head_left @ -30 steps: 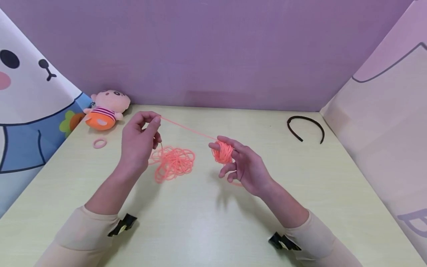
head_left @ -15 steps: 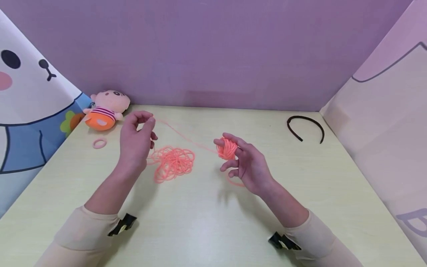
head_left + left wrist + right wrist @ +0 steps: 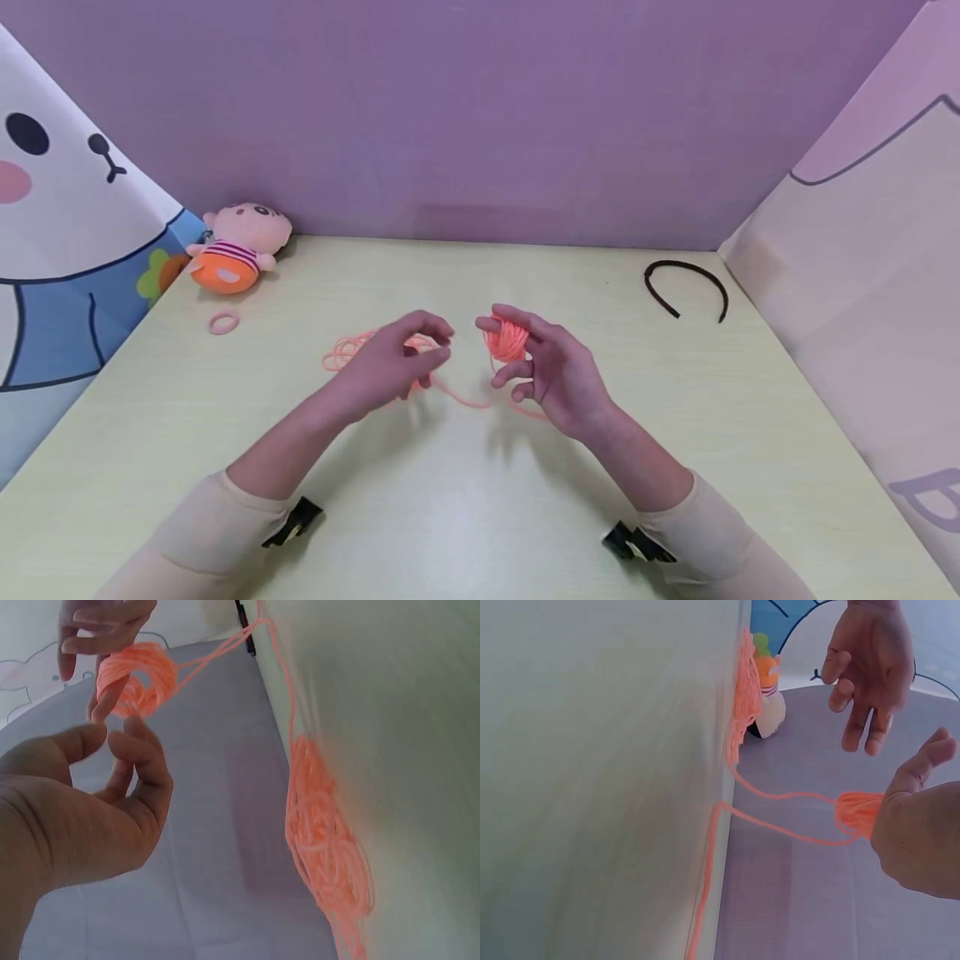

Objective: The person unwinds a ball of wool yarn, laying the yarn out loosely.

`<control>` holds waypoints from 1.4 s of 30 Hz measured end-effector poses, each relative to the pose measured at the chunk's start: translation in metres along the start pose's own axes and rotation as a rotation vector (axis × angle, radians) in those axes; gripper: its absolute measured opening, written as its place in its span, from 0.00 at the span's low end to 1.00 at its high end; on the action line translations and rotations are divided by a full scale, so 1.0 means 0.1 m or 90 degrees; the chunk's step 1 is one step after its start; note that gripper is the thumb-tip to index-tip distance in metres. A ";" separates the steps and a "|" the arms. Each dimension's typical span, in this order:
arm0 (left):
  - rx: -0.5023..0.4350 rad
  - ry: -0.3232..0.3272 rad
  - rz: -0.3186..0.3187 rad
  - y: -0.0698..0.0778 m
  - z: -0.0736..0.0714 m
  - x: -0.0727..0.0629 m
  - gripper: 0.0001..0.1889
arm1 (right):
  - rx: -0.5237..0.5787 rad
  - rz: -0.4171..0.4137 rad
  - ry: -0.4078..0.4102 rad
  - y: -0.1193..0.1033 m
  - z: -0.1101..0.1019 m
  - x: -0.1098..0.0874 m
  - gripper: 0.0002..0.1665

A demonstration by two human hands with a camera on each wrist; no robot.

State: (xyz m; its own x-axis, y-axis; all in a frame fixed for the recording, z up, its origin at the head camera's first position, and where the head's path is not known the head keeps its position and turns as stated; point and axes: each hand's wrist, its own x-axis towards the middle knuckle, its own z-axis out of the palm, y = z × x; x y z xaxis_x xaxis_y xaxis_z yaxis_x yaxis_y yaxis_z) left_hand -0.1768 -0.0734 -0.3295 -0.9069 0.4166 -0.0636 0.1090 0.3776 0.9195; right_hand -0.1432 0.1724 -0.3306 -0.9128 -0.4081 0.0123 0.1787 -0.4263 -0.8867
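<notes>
Coral-orange yarn is wound into a small coil [image 3: 508,342] around extended fingers of my right hand [image 3: 567,379], above the table; the other fingers are loosely bent. My left hand [image 3: 386,365] hovers just left of the coil, thumb and fingers loosely bent, with no strand visible between them. In the right wrist view two strands run from the coil [image 3: 855,814] down to the table, one toward the loose pile of yarn [image 3: 745,694]. In the head view the left hand partly covers this pile [image 3: 345,350].
At the back left lies a plush doll [image 3: 238,246] with a pink ring [image 3: 223,322] in front of it. A black headband [image 3: 686,267] lies at the back right. Purple [image 3: 480,125] and printed panels border the table [image 3: 465,517].
My left hand, earlier pinching a strand stretched out from the coil, has come right and down beside it; the strand is no longer between its fingers. The right hand stays nearly in place.
</notes>
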 end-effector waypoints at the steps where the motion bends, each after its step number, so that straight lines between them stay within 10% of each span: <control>1: 0.010 -0.023 0.000 -0.01 0.03 -0.01 0.13 | 0.000 0.001 -0.004 0.00 0.00 0.00 0.27; 12: 0.029 -0.116 -0.041 -0.07 0.20 -0.03 0.28 | 0.047 0.036 -0.127 0.01 0.00 -0.03 0.31; 18: 0.017 -0.144 -0.037 -0.06 0.24 -0.02 0.15 | 0.057 0.038 -0.189 0.02 0.00 -0.03 0.32; 32: 0.017 0.060 -0.035 -0.01 -0.02 0.01 0.08 | -0.014 0.051 -0.137 0.01 0.00 -0.01 0.35; 42: -0.059 0.169 0.036 0.09 -0.14 -0.04 0.08 | -0.036 0.056 -0.117 0.02 0.00 -0.01 0.34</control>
State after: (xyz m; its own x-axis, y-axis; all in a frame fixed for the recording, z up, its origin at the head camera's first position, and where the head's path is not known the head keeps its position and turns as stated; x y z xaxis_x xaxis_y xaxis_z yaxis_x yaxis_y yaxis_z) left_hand -0.1778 -0.0834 -0.3155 -0.9765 0.1995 0.0811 0.1357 0.2778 0.9510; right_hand -0.1423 0.1716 -0.3319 -0.8114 -0.5844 0.0128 0.2298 -0.3389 -0.9123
